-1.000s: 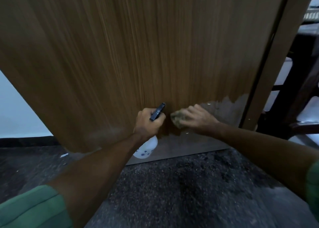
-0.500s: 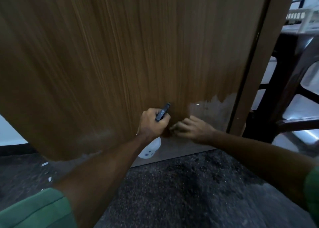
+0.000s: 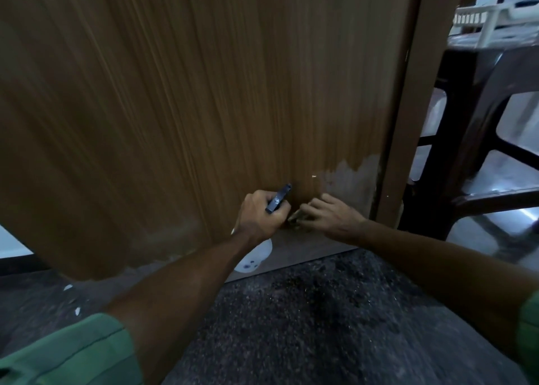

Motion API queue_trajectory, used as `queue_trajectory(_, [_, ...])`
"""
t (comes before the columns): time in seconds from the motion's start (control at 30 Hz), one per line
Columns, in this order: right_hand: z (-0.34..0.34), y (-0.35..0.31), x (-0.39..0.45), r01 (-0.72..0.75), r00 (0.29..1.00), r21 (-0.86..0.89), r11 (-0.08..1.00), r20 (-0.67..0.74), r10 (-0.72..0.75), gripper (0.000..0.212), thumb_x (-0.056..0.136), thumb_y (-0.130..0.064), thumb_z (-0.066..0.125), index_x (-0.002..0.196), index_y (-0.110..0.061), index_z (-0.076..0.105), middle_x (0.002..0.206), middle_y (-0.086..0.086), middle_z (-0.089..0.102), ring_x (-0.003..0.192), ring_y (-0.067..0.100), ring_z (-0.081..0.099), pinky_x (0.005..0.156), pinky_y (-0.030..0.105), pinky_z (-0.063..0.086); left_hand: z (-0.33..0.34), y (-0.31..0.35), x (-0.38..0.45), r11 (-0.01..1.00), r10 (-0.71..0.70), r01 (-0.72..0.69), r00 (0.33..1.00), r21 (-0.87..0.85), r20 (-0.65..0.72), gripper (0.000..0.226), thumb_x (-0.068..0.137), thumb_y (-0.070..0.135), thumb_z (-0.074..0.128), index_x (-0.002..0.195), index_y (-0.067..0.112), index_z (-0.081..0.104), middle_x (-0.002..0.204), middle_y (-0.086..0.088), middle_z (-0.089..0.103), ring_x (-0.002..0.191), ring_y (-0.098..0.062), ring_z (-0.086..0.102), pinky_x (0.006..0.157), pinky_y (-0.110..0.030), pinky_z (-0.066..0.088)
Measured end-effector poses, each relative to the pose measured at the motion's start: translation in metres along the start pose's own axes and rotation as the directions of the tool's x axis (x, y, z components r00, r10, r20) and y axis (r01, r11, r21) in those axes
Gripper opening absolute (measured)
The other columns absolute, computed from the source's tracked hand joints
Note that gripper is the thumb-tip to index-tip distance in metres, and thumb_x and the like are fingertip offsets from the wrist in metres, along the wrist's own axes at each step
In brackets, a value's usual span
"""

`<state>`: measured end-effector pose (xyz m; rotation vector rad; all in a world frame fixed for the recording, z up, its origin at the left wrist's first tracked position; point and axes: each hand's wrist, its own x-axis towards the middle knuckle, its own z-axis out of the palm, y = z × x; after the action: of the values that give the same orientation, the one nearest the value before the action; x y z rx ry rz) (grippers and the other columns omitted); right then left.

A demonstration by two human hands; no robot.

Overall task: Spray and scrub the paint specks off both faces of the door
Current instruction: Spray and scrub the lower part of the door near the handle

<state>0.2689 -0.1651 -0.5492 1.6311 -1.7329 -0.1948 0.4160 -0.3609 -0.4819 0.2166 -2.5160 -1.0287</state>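
Note:
A brown wood-grain door (image 3: pixel 204 93) fills most of the view, with a pale grey worn patch (image 3: pixel 350 177) near its lower right corner and a small white speck (image 3: pixel 314 176) beside it. My left hand (image 3: pixel 259 215) grips a white spray bottle (image 3: pixel 253 257) by its neck; the dark nozzle (image 3: pixel 278 198) points at the door. Just to its right, my right hand (image 3: pixel 326 212) presses a greenish scrub pad (image 3: pixel 296 218) against the door's lower part. My fingers hide most of the pad.
The door frame (image 3: pixel 408 122) stands at the right edge of the door. Beyond it is a dark chair or table frame (image 3: pixel 466 151) with a white basket (image 3: pixel 490 14) on top. A dark speckled floor (image 3: pixel 320 311) lies below, with white flecks (image 3: pixel 77 310) at the left.
My right hand with the pad has slid down and left, close to the left hand. The view has shifted, so the door frame and furniture show more.

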Motion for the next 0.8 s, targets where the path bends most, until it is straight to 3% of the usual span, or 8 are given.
queue_trajectory(0.07, [-0.015, 0.009, 0.013, -0.204, 0.969, 0.032, 0.978, -0.136, 0.207, 0.035, 0.093, -0.012, 0.059, 0.128, -0.016, 0.061, 0.126, 0.014, 0.056, 0.094, 0.029, 0.059, 0.074, 0.04, 0.044, 0.004, 0.003, 0.003, 1.0, 0.002, -0.002, 1.0, -0.002, -0.002, 0.035, 0.085, 0.036, 0.061, 0.052, 0.026, 0.053, 0.051, -0.006, 0.054, 0.045, -0.018, 0.049, 0.05, -0.042, 0.041])
queue_trajectory(0.17, [-0.035, 0.032, 0.033, -0.522, 0.774, 0.147, 0.84, -0.332, 0.539, 0.035, 0.095, -0.019, 0.064, 0.13, -0.015, 0.06, 0.123, 0.017, 0.055, 0.095, 0.031, 0.055, 0.074, 0.043, 0.045, 0.012, 0.008, 0.007, 1.0, 0.009, -0.009, 1.0, 0.006, -0.009, 0.031, 0.083, 0.04, 0.061, 0.053, 0.035, 0.056, 0.047, 0.005, 0.048, 0.043, -0.015, 0.045, 0.05, -0.034, 0.033])
queue_trajectory(0.27, [-0.012, 0.027, 0.012, -0.372, 0.874, 0.061, 0.926, -0.313, 0.372, 0.035, 0.097, -0.014, 0.062, 0.132, -0.015, 0.06, 0.127, 0.02, 0.057, 0.096, 0.032, 0.056, 0.076, 0.043, 0.045, 0.019, 0.015, 0.009, 1.0, 0.006, -0.007, 1.0, -0.018, -0.009, 0.033, 0.082, 0.042, 0.06, 0.051, 0.031, 0.055, 0.047, 0.005, 0.048, 0.044, -0.016, 0.045, 0.051, -0.037, 0.036])
queue_trajectory(0.4, [0.01, 0.011, -0.031, -0.1, 0.995, -0.024, 0.995, 0.01, 0.1, 0.047, 0.091, -0.008, 0.063, 0.135, -0.02, 0.051, 0.13, 0.013, 0.058, 0.099, 0.029, 0.059, 0.078, 0.04, 0.046, 0.03, 0.022, 0.01, 1.0, 0.007, -0.007, 1.0, -0.012, 0.008, 0.031, 0.084, 0.037, 0.062, 0.054, 0.035, 0.057, 0.047, 0.006, 0.047, 0.045, -0.016, 0.044, 0.051, -0.037, 0.036])
queue_trajectory(0.47, [0.002, 0.018, -0.027, -0.257, 0.963, 0.02, 0.966, -0.078, 0.257, 0.045, 0.092, -0.009, 0.055, 0.137, -0.015, 0.053, 0.13, 0.015, 0.058, 0.098, 0.03, 0.058, 0.078, 0.042, 0.047, 0.036, 0.022, 0.01, 1.0, -0.002, 0.002, 1.0, 0.0, 0.026, 0.03, 0.084, 0.039, 0.063, 0.054, 0.039, 0.059, 0.047, 0.006, 0.047, 0.045, -0.015, 0.045, 0.051, -0.032, 0.033])
queue_trajectory(0.57, [-0.022, 0.032, -0.013, -0.595, 0.731, 0.212, 0.775, -0.257, 0.632, 0.038, 0.095, -0.023, 0.052, 0.132, -0.014, 0.056, 0.126, 0.018, 0.054, 0.101, 0.031, 0.052, 0.081, 0.044, 0.049, 0.046, 0.019, 0.007, 0.997, -0.026, 0.019, 0.995, 0.077, 0.097, 0.033, 0.082, 0.044, 0.062, 0.055, 0.025, 0.058, 0.05, 0.004, 0.053, 0.048, -0.021, 0.052, 0.05, -0.035, 0.036])
queue_trajectory(0.63, [-0.03, 0.041, -0.01, -0.659, 0.644, 0.252, 0.708, -0.297, 0.705, 0.037, 0.095, -0.022, 0.052, 0.131, -0.015, 0.055, 0.124, 0.018, 0.052, 0.099, 0.03, 0.051, 0.082, 0.042, 0.047, 0.051, 0.019, 0.005, 0.989, -0.058, 0.04, 0.99, 0.143, 0.128, 0.037, 0.082, 0.045, 0.064, 0.057, 0.019, 0.058, 0.055, 0.002, 0.057, 0.053, -0.025, 0.058, 0.051, -0.038, 0.043])
queue_trajectory(0.8, [-0.019, 0.044, -0.018, -0.639, 0.677, 0.191, 0.745, -0.319, 0.663, 0.035, 0.097, -0.015, 0.055, 0.132, -0.014, 0.057, 0.125, 0.02, 0.052, 0.101, 0.033, 0.055, 0.082, 0.044, 0.048, 0.059, 0.022, 0.008, 0.978, -0.096, 0.078, 0.991, 0.192, 0.089, 0.037, 0.081, 0.047, 0.066, 0.058, 0.019, 0.06, 0.058, 0.002, 0.06, 0.059, -0.027, 0.062, 0.055, -0.032, 0.042])
